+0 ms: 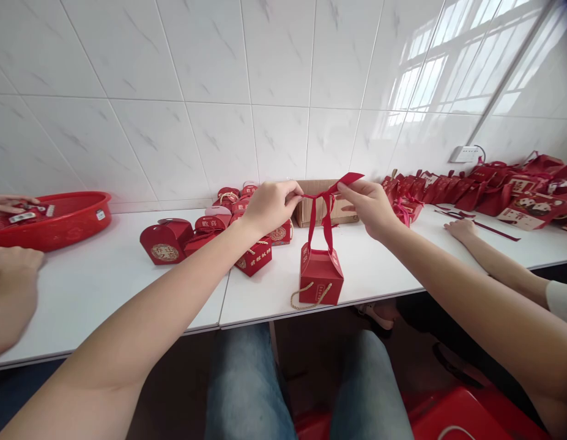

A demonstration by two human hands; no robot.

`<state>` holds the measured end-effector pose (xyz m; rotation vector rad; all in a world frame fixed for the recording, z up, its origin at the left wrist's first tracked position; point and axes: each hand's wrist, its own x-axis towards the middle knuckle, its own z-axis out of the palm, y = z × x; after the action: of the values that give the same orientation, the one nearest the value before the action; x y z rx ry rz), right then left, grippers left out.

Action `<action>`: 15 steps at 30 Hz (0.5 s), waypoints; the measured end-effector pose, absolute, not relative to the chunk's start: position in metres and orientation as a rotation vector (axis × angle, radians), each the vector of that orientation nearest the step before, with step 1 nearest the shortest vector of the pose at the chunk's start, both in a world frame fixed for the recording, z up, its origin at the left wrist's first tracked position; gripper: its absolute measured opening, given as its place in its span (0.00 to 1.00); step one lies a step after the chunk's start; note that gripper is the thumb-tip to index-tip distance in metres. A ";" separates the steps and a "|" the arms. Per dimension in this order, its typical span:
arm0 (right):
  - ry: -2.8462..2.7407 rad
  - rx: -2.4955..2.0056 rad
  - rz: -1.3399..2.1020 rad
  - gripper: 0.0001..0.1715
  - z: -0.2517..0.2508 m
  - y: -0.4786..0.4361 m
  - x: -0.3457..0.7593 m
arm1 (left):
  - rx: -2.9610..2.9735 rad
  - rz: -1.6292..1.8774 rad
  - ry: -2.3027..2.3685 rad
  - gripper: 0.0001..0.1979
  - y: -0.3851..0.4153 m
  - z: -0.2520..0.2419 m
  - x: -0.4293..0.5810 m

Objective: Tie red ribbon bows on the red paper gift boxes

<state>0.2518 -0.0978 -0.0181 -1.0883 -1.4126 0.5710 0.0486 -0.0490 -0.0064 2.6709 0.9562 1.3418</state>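
Observation:
A red gift box [322,278] with a beige rope handle stands near the front edge of the white table [265,299]. From its top rises a red ribbon [328,223], held up in a loop with a crossing between my hands. My left hand [276,205] pinches one end of the ribbon, left of the crossing. On the other side my right hand [368,203] grips the other end, whose tail sticks up past the fingers. Both hands are above the box and do not touch it.
Several red gift boxes [166,242] sit left of centre, and a cardboard box [304,211] stands by the wall. Many red boxes [535,198] line the right. A red basin [76,223] and another person's hands are at left; a co-worker's hand [463,231] rests at right beside loose ribbons.

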 end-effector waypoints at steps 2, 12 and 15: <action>-1.319 -1.086 0.657 0.14 -0.023 -0.098 0.257 | 2.673 1.354 0.988 0.06 -0.049 -0.007 0.045; -1.009 -1.073 0.835 0.18 -0.055 -0.110 0.283 | 2.790 1.291 1.212 0.08 -0.044 -0.014 0.025; -0.957 -1.082 0.863 0.18 -0.070 -0.116 0.293 | 2.766 1.245 1.313 0.08 -0.042 -0.016 0.014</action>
<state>0.2931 -0.1157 -0.0699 -1.0819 -0.9574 0.8632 0.0145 -0.0419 -0.0160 2.7664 1.3127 1.2447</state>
